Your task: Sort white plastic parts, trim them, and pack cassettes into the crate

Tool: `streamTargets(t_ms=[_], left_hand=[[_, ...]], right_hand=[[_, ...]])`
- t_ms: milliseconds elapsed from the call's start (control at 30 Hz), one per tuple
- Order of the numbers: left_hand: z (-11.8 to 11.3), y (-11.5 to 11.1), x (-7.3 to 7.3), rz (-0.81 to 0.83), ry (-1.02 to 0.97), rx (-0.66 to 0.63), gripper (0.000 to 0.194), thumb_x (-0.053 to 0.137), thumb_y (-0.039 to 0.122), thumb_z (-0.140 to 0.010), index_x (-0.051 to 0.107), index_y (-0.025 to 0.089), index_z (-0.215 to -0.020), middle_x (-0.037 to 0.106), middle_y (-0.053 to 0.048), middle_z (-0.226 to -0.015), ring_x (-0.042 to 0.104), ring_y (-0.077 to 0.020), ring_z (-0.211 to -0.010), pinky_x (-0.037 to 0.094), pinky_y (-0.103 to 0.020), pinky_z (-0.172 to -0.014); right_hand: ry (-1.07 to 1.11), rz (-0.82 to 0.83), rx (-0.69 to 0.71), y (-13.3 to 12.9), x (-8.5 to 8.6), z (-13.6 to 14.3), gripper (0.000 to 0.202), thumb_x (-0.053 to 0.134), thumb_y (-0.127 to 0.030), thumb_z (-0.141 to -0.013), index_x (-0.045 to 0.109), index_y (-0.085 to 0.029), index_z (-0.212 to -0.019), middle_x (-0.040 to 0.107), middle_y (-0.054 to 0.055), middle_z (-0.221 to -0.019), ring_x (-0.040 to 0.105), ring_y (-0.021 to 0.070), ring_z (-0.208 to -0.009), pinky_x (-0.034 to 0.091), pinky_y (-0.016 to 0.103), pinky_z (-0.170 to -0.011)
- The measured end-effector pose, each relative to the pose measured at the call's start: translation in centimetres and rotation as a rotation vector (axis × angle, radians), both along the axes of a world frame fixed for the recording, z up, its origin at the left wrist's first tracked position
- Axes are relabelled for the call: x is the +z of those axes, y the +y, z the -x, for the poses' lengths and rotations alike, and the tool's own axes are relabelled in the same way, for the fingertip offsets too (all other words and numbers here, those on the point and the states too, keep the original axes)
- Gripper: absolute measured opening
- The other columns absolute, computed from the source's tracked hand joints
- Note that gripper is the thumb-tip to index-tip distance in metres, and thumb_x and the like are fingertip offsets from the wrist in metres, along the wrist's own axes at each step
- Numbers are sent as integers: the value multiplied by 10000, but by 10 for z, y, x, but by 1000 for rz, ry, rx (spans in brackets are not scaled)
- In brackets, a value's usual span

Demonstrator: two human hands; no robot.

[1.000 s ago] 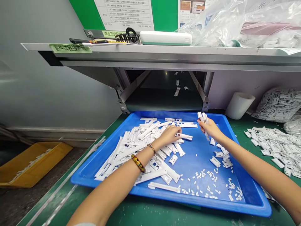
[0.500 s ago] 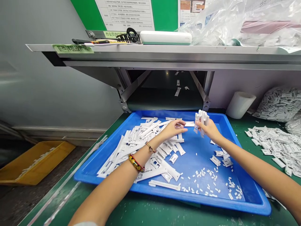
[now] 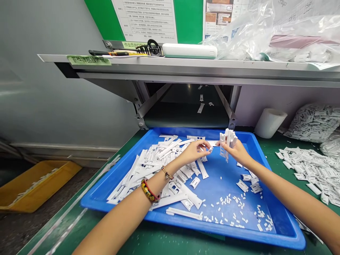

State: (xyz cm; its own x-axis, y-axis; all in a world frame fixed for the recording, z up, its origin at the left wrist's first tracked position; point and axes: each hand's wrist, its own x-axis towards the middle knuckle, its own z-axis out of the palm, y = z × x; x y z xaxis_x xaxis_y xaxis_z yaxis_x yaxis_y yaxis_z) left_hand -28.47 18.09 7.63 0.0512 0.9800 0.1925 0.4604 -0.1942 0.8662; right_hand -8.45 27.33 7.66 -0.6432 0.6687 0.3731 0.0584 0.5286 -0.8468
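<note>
My right hand [image 3: 237, 151] is closed around a bunch of white plastic parts [image 3: 227, 140], held upright above the far side of the blue tray [image 3: 259, 238]. Just left of it, my left hand [image 3: 196, 150] pinches a small white plastic piece [image 3: 210, 149] at its fingertips; most of that piece is hidden. Under my left wrist lies a heap of long white plastic strips [image 3: 156, 159]. Another white strip [image 3: 212, 143] shows behind the two hands. Several short slotted parts [image 3: 242, 185] and many tiny white bits [image 3: 233, 212] lie on the tray's right half.
A dark conveyor belt [image 3: 186, 115] with a few white parts ends behind the tray. Over it runs a metal-edged shelf [image 3: 186, 72]. Right of the tray are a pile of white parts [image 3: 313, 170], a filled clear bag [image 3: 316, 122] and a white roll [image 3: 271, 123]. A yellow bin [image 3: 39, 184] stands lower left.
My left fingers have closed, and a small white piece now shows at their tips. My right hand still grips its bunch, close to the same spot. The whole view has shifted slightly.
</note>
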Motion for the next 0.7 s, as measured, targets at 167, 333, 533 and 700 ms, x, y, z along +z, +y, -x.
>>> streamTargets(t_ms=[167,333,533,700], left_hand=[[-3,-3,5,-31,-188,5,279,699,320,-744,664,151,-964,682,-107,-1004,645,-231,-929,530,-355,-829],[-9,-5,8,-42,-254,-2,303,706,376,-761,706,133,-942,724,-117,-964,680,-257,-916,553,-389,-852],[8,-1,12,-50,-128,76,390,585,394,-856,650,137,-1141,661,-142,-1200,643,-258,-1062,512,-414,-956],[37,-7,2,80,185,85,136,773,143,-556,690,175,-660,673,-72,-799,584,-340,-1013,387,-531,-1024]], right_hand=[[55,58,-134,1,2,0,329,675,-413,-733,578,-200,-964,618,8,-746,573,191,-664,487,340,-676],[-57,141,-72,-7,1,6,415,772,-469,-610,641,-176,-873,608,-5,-682,567,185,-654,471,318,-651],[-77,206,-64,-11,-3,12,283,722,-416,-628,574,-184,-694,584,-13,-638,549,173,-636,440,291,-618],[-5,277,-78,-7,-1,9,307,645,-462,-693,592,-182,-808,664,39,-741,628,203,-703,501,322,-676]])
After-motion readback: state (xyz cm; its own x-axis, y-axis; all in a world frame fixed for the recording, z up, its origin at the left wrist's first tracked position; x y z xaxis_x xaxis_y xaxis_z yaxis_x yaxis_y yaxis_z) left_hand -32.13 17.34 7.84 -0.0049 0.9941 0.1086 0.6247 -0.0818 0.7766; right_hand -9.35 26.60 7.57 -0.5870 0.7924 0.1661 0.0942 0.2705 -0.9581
